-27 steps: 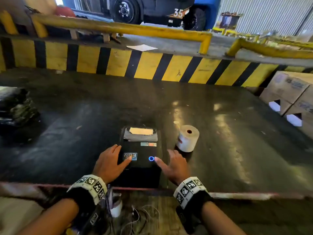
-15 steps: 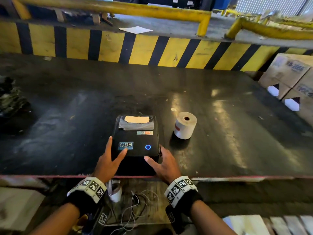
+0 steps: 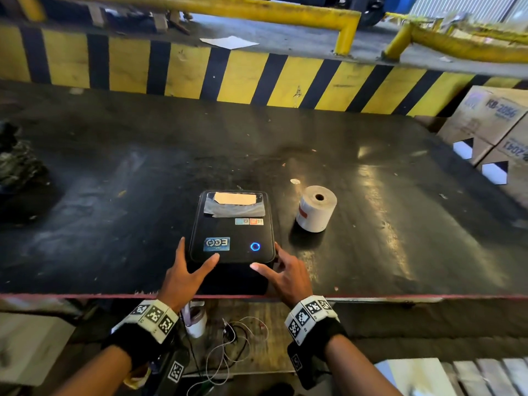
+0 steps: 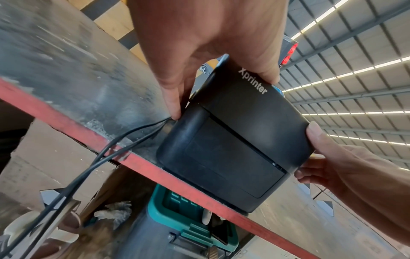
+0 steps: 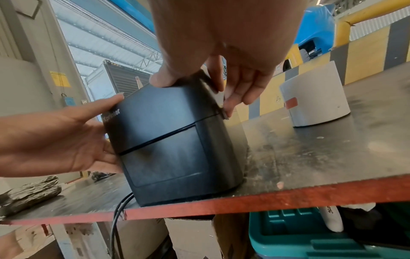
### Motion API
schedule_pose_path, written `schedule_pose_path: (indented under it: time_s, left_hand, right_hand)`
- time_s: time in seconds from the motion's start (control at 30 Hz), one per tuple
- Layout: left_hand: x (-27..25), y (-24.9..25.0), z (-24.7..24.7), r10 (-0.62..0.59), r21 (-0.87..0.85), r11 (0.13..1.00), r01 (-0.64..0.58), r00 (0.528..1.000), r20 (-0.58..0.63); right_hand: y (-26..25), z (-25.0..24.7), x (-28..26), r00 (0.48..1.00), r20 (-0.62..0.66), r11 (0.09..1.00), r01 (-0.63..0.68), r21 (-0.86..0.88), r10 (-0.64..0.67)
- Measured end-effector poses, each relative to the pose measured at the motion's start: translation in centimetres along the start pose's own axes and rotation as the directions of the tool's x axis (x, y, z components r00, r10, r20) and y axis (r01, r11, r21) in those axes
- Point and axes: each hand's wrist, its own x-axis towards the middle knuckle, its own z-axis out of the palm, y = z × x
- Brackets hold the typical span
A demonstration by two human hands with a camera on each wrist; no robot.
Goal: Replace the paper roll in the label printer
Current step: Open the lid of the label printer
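Note:
The black label printer point(image 3: 233, 224) sits shut at the table's near edge, with its blue button ring point(image 3: 255, 246) lit and taped paper on its lid. My left hand point(image 3: 195, 257) grips its front left corner, thumb on the lid and fingers down the left side point(image 4: 175, 112). My right hand point(image 3: 265, 257) grips the front right corner, thumb on top and fingertips point(image 5: 228, 110) at the side seam. A white paper roll point(image 3: 315, 208) with a red tab stands on end to the right of the printer point(image 5: 177, 140), untouched.
The dark table has a red front edge point(image 3: 400, 297). A yellow-black striped barrier point(image 3: 228, 78) runs along the back. Cardboard boxes point(image 3: 491, 132) stand at the right and a dark bundle point(image 3: 17, 164) at the left. Black cables point(image 4: 111, 149) drop off the front; a teal crate point(image 5: 310, 236) sits below.
Both hands slid back from the lid's top to its front corners, with fingers now down the printer's sides. The view shifted; printer and roll stayed put.

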Motion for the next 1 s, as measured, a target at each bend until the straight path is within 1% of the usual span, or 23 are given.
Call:
schedule_pose_path:
  time_s: [0.13, 0.27, 0.33, 0.4, 0.47, 0.53, 0.6, 0.67, 0.73, 0.8, 0.9, 1.0]
  left_hand:
    - [0.2, -0.1, -0.2, 0.003, -0.005, 1.0, -0.003, 0.999, 0.032]
    - [0.8, -0.3, -0.7, -0.014, 0.013, 1.0, 0.013, 0.999, 0.048]
    - [1.1, -0.3, -1.1, -0.011, -0.03, 0.999, 0.013, 0.998, 0.068]
    - [1.3, -0.1, -1.6, 0.002, -0.11, 0.994, 0.008, 0.996, 0.093]
    - [2.1, -0.3, -2.0, -0.026, -0.139, 0.989, 0.039, 0.996, 0.091]
    - [2.9, -0.6, -2.5, -0.057, -0.075, 0.995, 0.065, 0.993, 0.104]
    - [3.2, -0.5, -2.8, -0.066, 0.02, 0.998, 0.064, 0.991, 0.113]
    - [3.4, -0.1, -2.8, -0.018, 0.146, 0.989, 0.002, 0.995, 0.103]
    - [3.8, 0.0, -2.7, 0.044, 0.261, 0.963, -0.07, 0.994, 0.105]
    - [4.3, 0.0, -2.9, 0.07, 0.314, 0.944, -0.104, 0.991, 0.118]
    - [5.0, -0.2, -3.3, 0.093, 0.361, 0.922, -0.142, 0.985, 0.148]
    - [5.4, -0.1, -3.7, 0.122, 0.398, 0.9, -0.174, 0.981, 0.153]
  right_hand:
    - [0.5, 0.3, 0.1, 0.999, -0.034, 0.999, 0.017, -0.039, -0.019]
    - [0.4, -0.2, 0.5, 0.999, -0.008, 0.999, 0.044, -0.024, -0.044]
    - [-0.2, -1.1, 1.2, 0.998, 0.008, 0.998, 0.06, -0.032, -0.06]
    - [-1.4, -2.3, 2.6, 0.999, -0.012, 0.998, 0.051, -0.03, -0.051]
    - [-2.8, -3.6, 4.6, 0.999, -0.026, 0.999, 0.025, -0.039, -0.026]
    - [-4.4, -4.8, 6.9, 0.999, -0.036, 0.998, -0.003, -0.065, 0.001]
    - [-6.2, -5.8, 9.1, 0.998, -0.059, 0.995, -0.036, -0.091, 0.031]
    - [-7.4, -6.2, 11.3, 0.994, -0.08, 0.993, -0.079, -0.084, 0.072]
    - [-8.3, -6.3, 12.9, 0.987, -0.114, 0.988, -0.123, -0.097, 0.111]
    - [-8.6, -6.2, 14.1, 0.976, -0.178, 0.983, -0.145, -0.116, 0.123]
    - [-8.4, -5.6, 15.0, 0.955, -0.283, 0.986, -0.121, -0.115, 0.084]
    - [-8.0, -4.8, 14.9, 0.927, -0.376, 0.998, -0.029, -0.055, 0.006]
